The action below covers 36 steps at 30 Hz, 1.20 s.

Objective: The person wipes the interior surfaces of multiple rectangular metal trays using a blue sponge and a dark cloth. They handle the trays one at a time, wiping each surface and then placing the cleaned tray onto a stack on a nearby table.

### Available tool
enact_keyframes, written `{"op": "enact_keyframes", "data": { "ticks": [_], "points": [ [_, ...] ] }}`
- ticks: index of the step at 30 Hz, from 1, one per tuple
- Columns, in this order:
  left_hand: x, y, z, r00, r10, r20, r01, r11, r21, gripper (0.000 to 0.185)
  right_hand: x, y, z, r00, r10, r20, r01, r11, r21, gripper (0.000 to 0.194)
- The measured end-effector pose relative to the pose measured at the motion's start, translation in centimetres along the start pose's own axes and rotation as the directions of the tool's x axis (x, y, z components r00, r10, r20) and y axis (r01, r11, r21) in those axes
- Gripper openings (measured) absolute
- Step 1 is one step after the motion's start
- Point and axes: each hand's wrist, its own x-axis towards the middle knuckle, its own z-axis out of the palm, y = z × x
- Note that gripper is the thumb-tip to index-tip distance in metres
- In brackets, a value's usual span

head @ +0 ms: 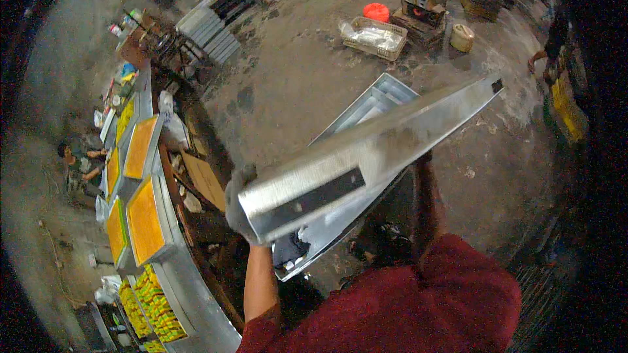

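A long box-shaped sheet-metal piece [343,157] with a dark rectangular cutout near its near end is held up before me, slanting from lower left to upper right. My left hand [239,206], in a grey glove, grips its near left end. My right arm reaches up to the piece's underside, but the right hand is hidden behind the metal. Beneath it lies a shallow metal tray or frame [387,89] with inner dividers. A dark object [290,250] rests in that frame's near end.
To the left runs a metal-topped bench [196,299] with orange-topped boxes [146,225] and yellow-green pieces [159,304]; a person [78,171] is beyond it. A plastic basket [375,39], a jerrycan [462,38] and stacked grey panels [208,29] stand on the floor farther off. Another person [554,49] is at right.
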Motion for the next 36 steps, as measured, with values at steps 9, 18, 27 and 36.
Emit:
{"op": "enact_keyframes", "data": {
  "ticks": [9,18,27,36],
  "points": [
    [-1.8,3.9,6.5,0.896,0.374,0.238,-0.441,0.813,0.381,0.046,5.5,2.0,0.8,0.992,-0.117,0.038,0.117,0.993,-0.009,0.02],
    [1.4,4.9,6.4,0.98,0.165,0.111,-0.197,0.749,0.632,0.061,11.1,-24.1,5.1,0.702,-0.712,0.033,0.687,0.689,0.231,0.024],
    [0.3,5.3,5.2,0.997,0.07,-0.025,-0.028,0.665,0.746,0.069,-3.2,-38.0,9.8,0.586,-0.799,-0.137,0.047,-0.136,0.99,0.038],
    [-3.2,8.8,-0.9,0.919,0.102,-0.381,0.22,0.669,0.71,0.064,-9.4,-35.2,9.7,0.142,-0.967,0.214,-0.595,0.089,0.799,0.046]
  ]
}}
